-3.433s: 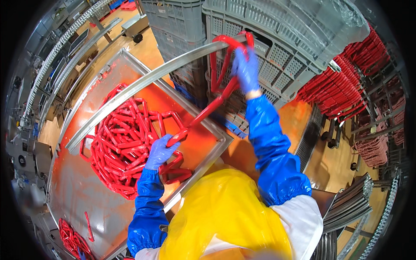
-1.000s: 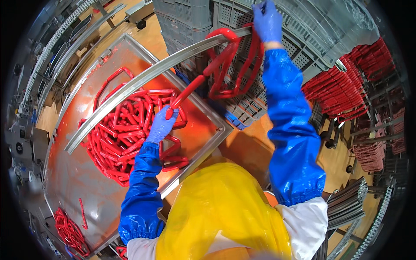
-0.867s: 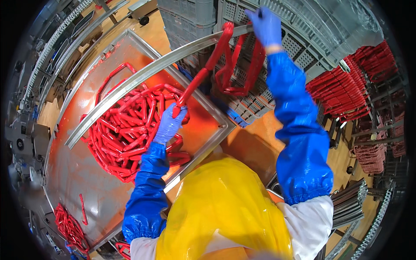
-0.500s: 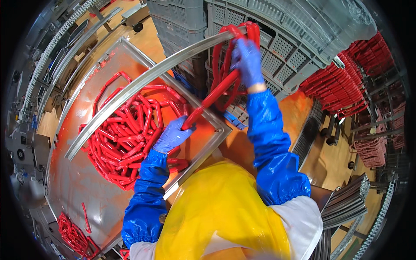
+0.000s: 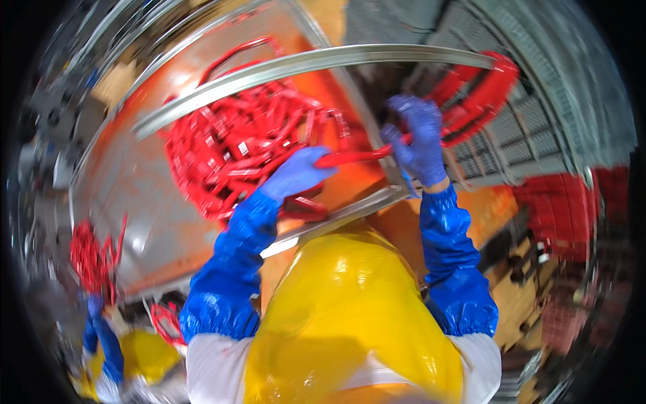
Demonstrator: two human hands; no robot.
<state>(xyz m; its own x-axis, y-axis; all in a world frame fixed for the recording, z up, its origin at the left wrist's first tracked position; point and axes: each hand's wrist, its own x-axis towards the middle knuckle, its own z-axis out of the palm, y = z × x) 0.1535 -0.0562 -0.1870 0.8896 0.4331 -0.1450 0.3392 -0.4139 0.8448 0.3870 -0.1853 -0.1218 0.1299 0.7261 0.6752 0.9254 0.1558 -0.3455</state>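
Observation:
My left hand (image 5: 299, 174), in a purple glove, is closed on a string of red sausages (image 5: 350, 159) near the table's right edge. My right hand (image 5: 418, 138), gloved the same way, has its fingers apart beside that string; whether its palm touches the string is unclear. A long metal rod (image 5: 303, 62) spans above the table. Loops of red sausages (image 5: 494, 91) hang over its right end. Beneath the rod, a big heap of linked red sausages (image 5: 222, 155) lies on the steel table (image 5: 134, 195). Motion blurs the picture.
Stacked grey plastic crates (image 5: 531, 128) stand to the right, below the rod's end. Racks of red sausages (image 5: 555, 212) are beyond them. At lower left, a co-worker's gloved hand (image 5: 95, 304) is by a smaller sausage pile (image 5: 91, 256).
My right hand has come down from the rod's end and its fingers have parted. The view has turned, and the rod lies more level. A co-worker has come into view at lower left.

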